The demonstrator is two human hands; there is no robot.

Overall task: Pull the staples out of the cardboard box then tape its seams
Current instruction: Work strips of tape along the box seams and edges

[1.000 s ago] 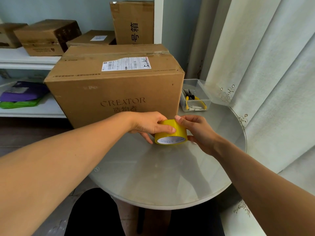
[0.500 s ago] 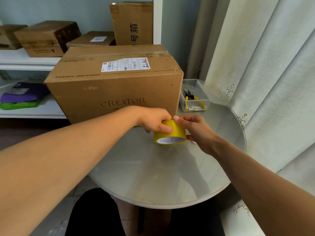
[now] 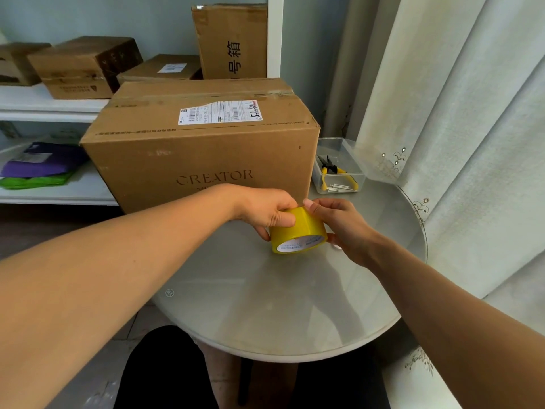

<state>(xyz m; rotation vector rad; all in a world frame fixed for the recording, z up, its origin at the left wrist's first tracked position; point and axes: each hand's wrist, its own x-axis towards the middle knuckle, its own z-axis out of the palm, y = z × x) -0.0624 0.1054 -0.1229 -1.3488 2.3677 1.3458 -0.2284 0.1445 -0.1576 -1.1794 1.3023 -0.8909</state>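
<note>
One large cardboard box stands at the desk's 12 o'clock edge, its long axis running 9 to 3. One yellow tape roll lies just before it, at 6 o'clock from its right corner. The left hand grips the roll from 9 o'clock, the right hand from 3; both equally near the box.

Home storeroom: curtains, shelved boxes.

Yellow tape roll, brown cardboard box.
</note>
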